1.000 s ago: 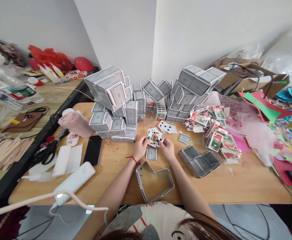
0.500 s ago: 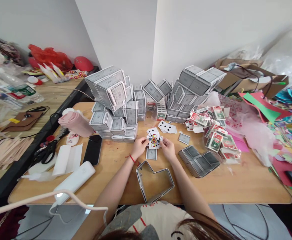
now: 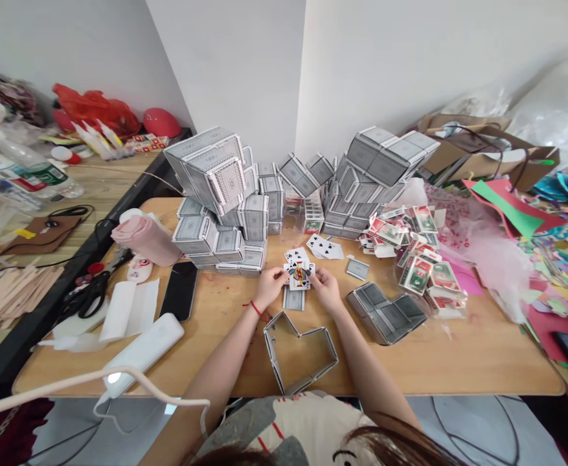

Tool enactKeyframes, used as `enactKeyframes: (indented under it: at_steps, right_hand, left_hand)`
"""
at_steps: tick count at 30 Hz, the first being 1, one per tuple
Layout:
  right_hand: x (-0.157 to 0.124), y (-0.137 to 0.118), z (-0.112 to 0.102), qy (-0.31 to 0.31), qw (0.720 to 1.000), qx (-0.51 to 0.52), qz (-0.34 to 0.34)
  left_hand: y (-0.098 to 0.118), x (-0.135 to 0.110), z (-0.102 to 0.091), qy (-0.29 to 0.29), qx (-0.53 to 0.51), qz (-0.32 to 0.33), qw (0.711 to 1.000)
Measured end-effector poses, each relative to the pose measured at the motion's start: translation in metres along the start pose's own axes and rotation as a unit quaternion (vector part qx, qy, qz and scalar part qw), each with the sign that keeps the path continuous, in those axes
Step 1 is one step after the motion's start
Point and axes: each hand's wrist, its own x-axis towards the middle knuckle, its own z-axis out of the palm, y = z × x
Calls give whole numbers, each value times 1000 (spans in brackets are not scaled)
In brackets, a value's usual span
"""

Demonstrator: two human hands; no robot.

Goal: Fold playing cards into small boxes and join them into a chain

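A face playing card (image 3: 300, 276) is pinched at its two side edges, by my left hand (image 3: 272, 285) on one side and my right hand (image 3: 326, 288) on the other. Both hands are closed, just above the table. Under and beyond it lie other face-up playing cards (image 3: 294, 254), partly covered. A card back (image 3: 294, 299) shows just below the held card. Nearer my body stands an open heart-shaped frame of joined cards (image 3: 300, 335). To the right of my right hand is a similar heart-shaped card piece (image 3: 388, 315).
Stacked card boxes rise at the back left (image 3: 210, 168) and back right (image 3: 381, 155). Red and green card packs (image 3: 417, 272) lie to the right. A black phone (image 3: 179, 291), white power bank (image 3: 144, 355), paper roll (image 3: 118, 310) and black scissors (image 3: 89, 294) sit at left.
Both hands keep the face card in nearly the same place. The whole view has shifted very slightly; nothing else visibly moved.
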Motion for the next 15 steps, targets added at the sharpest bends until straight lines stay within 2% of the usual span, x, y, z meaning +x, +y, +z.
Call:
enactKeyframes:
  at_steps: [5,15]
  right_hand:
    - [0,2,-2,-32,999,-29,8]
    - [-2,3,-2,-29,999,-32,3]
  left_hand:
    - [0,-1,-1,5,-3,-5,1000]
    - [-3,-1,-1,4,1,-2,1000]
